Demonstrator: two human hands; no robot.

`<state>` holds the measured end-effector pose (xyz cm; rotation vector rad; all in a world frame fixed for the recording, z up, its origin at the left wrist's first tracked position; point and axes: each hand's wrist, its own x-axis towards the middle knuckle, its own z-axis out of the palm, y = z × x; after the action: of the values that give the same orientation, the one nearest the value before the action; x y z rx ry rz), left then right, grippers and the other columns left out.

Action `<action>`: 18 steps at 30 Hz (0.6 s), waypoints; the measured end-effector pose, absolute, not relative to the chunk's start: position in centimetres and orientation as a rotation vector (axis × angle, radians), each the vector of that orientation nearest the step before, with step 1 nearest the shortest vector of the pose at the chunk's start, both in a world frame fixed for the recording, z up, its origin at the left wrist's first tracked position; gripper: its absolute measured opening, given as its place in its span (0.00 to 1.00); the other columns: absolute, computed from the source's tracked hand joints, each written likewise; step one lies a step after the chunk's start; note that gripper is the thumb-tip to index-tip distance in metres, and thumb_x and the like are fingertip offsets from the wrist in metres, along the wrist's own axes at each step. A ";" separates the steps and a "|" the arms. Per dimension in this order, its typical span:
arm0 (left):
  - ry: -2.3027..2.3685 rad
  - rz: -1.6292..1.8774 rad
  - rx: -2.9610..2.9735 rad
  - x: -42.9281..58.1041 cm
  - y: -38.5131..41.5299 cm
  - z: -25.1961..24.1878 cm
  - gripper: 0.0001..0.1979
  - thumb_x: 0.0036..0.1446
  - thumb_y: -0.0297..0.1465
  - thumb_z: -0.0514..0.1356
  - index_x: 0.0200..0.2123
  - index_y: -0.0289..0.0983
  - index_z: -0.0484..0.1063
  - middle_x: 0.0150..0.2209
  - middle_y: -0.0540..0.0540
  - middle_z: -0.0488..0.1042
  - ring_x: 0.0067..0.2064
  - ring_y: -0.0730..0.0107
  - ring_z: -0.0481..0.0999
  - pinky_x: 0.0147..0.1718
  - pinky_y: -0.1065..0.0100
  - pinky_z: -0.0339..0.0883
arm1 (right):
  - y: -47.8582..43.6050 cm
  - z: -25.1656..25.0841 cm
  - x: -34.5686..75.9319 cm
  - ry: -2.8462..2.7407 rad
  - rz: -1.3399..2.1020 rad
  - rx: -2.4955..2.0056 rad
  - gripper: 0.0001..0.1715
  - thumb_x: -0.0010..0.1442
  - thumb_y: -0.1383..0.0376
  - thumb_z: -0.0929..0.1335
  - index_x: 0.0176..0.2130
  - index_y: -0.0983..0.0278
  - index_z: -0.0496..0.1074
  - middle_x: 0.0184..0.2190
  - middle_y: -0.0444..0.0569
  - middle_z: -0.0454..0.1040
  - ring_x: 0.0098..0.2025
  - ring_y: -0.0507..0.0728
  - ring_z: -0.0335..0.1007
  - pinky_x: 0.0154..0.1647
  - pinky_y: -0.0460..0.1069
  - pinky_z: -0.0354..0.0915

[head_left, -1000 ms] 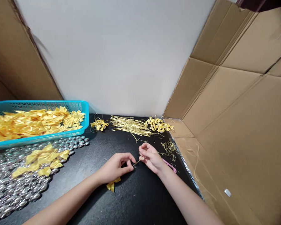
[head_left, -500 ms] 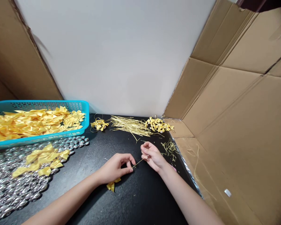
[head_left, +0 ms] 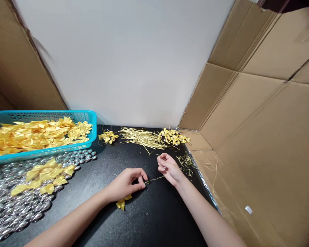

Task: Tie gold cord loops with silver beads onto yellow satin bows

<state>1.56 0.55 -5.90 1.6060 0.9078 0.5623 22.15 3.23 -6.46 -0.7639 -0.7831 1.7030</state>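
A thin gold cord [head_left: 155, 179] runs between my two hands, low over the black table and slightly wavy. Thumb and forefinger of my left hand [head_left: 126, 183] are pinched on its left end. The other end goes into the curled fingers of my right hand [head_left: 170, 168], which are closed on it. Under my left wrist lies a yellow ribbon bow [head_left: 121, 203], partly hidden by the hand. By my right fingertips is a thin pale sliver [head_left: 156, 154]; whether they touch it I cannot tell.
At left stands a turquoise basket [head_left: 93, 132] of yellow bows, with silvery beads [head_left: 28, 212] and loose bows [head_left: 47, 171] before it. Along the back lie gold cords [head_left: 141, 138] between two clusters of beaded bows [head_left: 173, 136]. Tangled cord scraps [head_left: 185, 163] lie near the right edge. Cardboard [head_left: 260, 137] walls the right.
The cord was straight between my hands and now sags into a slight wave. My right hand has shifted a little to the right. My left hand stays nearly in place.
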 end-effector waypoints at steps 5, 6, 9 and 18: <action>0.902 0.575 1.581 1.5 0.5 -6.0 0.09 0.53 0.36 0.64 0.35 0.36 0.72 0.26 0.52 0.76 0.30 0.70 0.73 0.33 0.70 0.64 | 3.4 -6.6 22.4 -0.921 1.631 -0.821 0.23 0.42 0.59 0.80 0.30 0.61 0.66 0.26 0.39 0.66 0.21 0.45 0.48 0.22 0.42 0.51; 0.901 0.579 1.574 1.5 0.6 -6.1 0.10 0.53 0.36 0.64 0.35 0.37 0.72 0.26 0.52 0.76 0.30 0.70 0.72 0.34 0.69 0.64 | 3.4 -6.6 22.5 -0.962 1.607 -0.836 0.22 0.44 0.57 0.79 0.30 0.61 0.66 0.27 0.39 0.67 0.21 0.45 0.48 0.23 0.43 0.52; 0.904 0.597 1.548 1.5 0.6 -6.1 0.11 0.53 0.37 0.64 0.36 0.37 0.72 0.26 0.52 0.75 0.30 0.70 0.72 0.34 0.69 0.64 | 3.0 -6.1 22.6 -1.142 1.533 -0.888 0.16 0.48 0.57 0.77 0.31 0.61 0.71 0.29 0.41 0.71 0.24 0.48 0.56 0.28 0.46 0.57; 0.917 0.598 1.489 0.5 1.2 -5.6 0.15 0.53 0.39 0.64 0.40 0.37 0.70 0.26 0.52 0.75 0.30 0.70 0.72 0.35 0.68 0.65 | 1.7 -4.8 22.7 -2.099 0.980 -1.094 0.06 0.57 0.70 0.72 0.29 0.62 0.77 0.28 0.45 0.76 0.34 0.55 0.68 0.39 0.50 0.63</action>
<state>0.46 1.23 -5.55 1.4887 0.9166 0.5977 22.67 1.75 -4.84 -1.0935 -2.0987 0.9799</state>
